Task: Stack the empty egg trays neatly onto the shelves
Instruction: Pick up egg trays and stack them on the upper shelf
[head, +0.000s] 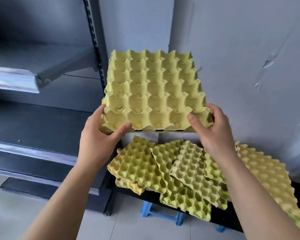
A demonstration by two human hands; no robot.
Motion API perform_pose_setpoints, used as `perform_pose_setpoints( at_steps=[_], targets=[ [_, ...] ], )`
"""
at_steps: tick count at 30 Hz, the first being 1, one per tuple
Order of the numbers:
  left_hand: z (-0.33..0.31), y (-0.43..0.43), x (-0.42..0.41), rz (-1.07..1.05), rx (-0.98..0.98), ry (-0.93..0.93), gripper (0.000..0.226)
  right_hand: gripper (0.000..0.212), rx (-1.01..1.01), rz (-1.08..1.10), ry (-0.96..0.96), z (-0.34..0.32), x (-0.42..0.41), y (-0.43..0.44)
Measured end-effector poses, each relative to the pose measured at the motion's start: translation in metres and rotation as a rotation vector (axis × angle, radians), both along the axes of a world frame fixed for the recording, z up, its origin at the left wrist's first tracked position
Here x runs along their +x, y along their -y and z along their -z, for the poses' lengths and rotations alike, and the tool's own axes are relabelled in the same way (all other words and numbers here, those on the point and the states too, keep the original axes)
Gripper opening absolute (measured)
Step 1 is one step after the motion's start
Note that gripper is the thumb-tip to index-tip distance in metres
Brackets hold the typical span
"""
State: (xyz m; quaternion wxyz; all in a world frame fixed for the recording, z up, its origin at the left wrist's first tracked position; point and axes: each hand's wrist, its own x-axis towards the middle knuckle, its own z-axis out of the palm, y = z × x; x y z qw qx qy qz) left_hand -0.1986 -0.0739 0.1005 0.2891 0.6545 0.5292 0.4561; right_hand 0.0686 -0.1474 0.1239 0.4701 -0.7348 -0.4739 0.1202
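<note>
The left hand (100, 137) and the right hand (215, 132) each gripped a near corner of the yellow egg trays (154, 87), thumbs on top. Below the hands, more loose trays (185, 172) lay in a messy pile. The dark shelves (35, 122) stood left of the hands.

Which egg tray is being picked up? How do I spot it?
Find the dark metal shelves on the left. Just right of them, near the grey wall, the left hand and right hand grip a yellow-green egg tray. It alone is lifted up; the other trays lie scattered below.
</note>
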Motion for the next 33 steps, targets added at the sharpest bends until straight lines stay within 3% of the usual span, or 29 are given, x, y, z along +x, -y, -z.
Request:
perform_pose_setpoints(
  at_steps=[8, 12, 21, 30, 33],
  targets=[
    [-0.066, -0.002, -0.126, -0.189, 0.148, 0.074, 0.102, 0.066, 0.176, -0.184, 0.018, -0.071, -0.116, -0.050],
    [-0.087, -0.014, -0.201, -0.236, 0.180, 0.074, 0.101, 0.078, 0.230, -0.256, 0.048, -0.094, -0.190, -0.082],
    [-0.132, -0.059, -0.374, -0.315, 0.217, 0.042, 0.105, 0.063, 0.276, -0.329, 0.012, -0.129, -0.362, -0.149],
    [-0.176, -0.131, -0.496, -0.397, 0.295, 0.061, 0.096, 0.096, 0.264, -0.443, 0.024, -0.163, -0.488, -0.241],
    [-0.192, -0.162, -0.531, -0.417, 0.335, 0.064, 0.093, 0.094, 0.271, -0.471, 0.033, -0.178, -0.523, -0.276]
  ],
)
